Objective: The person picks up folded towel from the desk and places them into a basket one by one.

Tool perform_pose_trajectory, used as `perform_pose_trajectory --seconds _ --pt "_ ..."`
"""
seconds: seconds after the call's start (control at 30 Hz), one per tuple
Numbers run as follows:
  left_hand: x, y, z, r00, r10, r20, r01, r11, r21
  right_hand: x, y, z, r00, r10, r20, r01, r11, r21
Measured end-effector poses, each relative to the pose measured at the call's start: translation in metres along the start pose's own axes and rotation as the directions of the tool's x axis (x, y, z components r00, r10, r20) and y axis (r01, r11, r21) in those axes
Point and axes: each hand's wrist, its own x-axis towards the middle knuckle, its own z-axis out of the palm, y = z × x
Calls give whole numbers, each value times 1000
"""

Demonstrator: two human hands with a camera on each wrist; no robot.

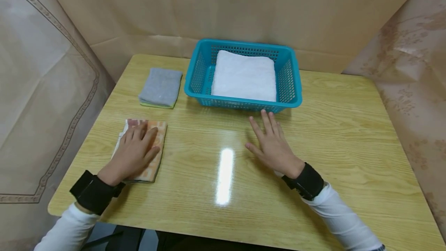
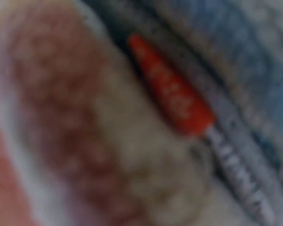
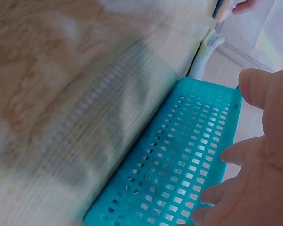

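Observation:
My left hand (image 1: 134,152) lies on a folded orange-and-white patterned towel (image 1: 158,138) at the table's left side, palm down. Close up and blurred, the left wrist view has the towel's brownish and cream layers (image 2: 66,94), with a pointed orange piece (image 2: 172,94) bearing pale marks among them; I cannot tell what it is. My right hand (image 1: 275,148) hovers with fingers spread, holding nothing, just in front of a turquoise plastic basket (image 1: 244,103). A folded white towel (image 1: 244,76) lies inside the basket. In the right wrist view, my fingers (image 3: 238,153) are beside the basket's perforated wall (image 3: 170,150).
Behind the patterned towel lies a folded grey cloth (image 1: 161,87) with a yellow-green underside, left of the basket. The wood-grain table (image 1: 348,146) is glossy, with a bright reflection at its middle. Beige sheeting (image 1: 237,11) hangs behind, and patterned sheets flank both sides.

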Motion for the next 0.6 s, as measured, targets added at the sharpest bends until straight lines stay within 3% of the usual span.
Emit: perform_pose_trajectory --seconds 0.33,0.6 --pt "-2 -2 2 996 -76 52 76 997 -4 2 0 -1 1000 17 5 -17 1000 5" --pt "-2 -3 1 972 -174 159 176 984 1 2 -1 0 1000 17 7 -17 1000 14"
